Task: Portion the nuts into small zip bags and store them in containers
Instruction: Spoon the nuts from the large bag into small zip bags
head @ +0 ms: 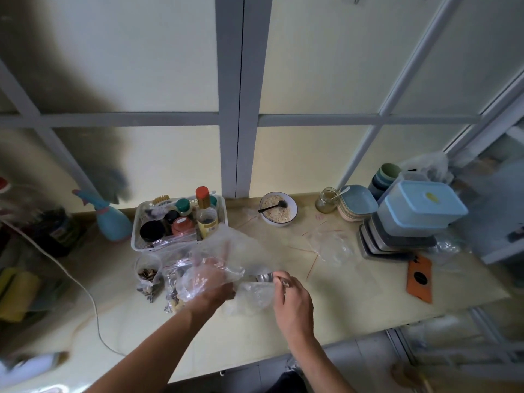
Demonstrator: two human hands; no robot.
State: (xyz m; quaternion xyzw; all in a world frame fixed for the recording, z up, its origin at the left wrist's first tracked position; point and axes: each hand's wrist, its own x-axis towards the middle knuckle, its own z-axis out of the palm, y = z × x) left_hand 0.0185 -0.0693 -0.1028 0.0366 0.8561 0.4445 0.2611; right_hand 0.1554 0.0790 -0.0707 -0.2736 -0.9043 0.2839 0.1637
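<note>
My left hand [211, 275] is inside a large clear plastic bag [226, 245] and shows through the film, so its grip is unclear. My right hand [292, 296] pinches the handle of a small metal scoop [265, 277] held at the mouth of a clear bag [255, 295] lying on the counter. Filled zip bags of nuts and seeds [149, 277] lie to the left of my hands. Empty zip bags with red seal strips [330, 245] lie to the right. Stacked lidded containers [419, 208] stand at the right.
A white basket of jars and bottles [181, 219] stands behind my hands. A bowl of oats with a black spoon [278, 209] and a glass jar [327, 200] sit by the window. An orange case [420, 277] lies right; a blue spray bottle [112, 219] and white cable [85, 290] left.
</note>
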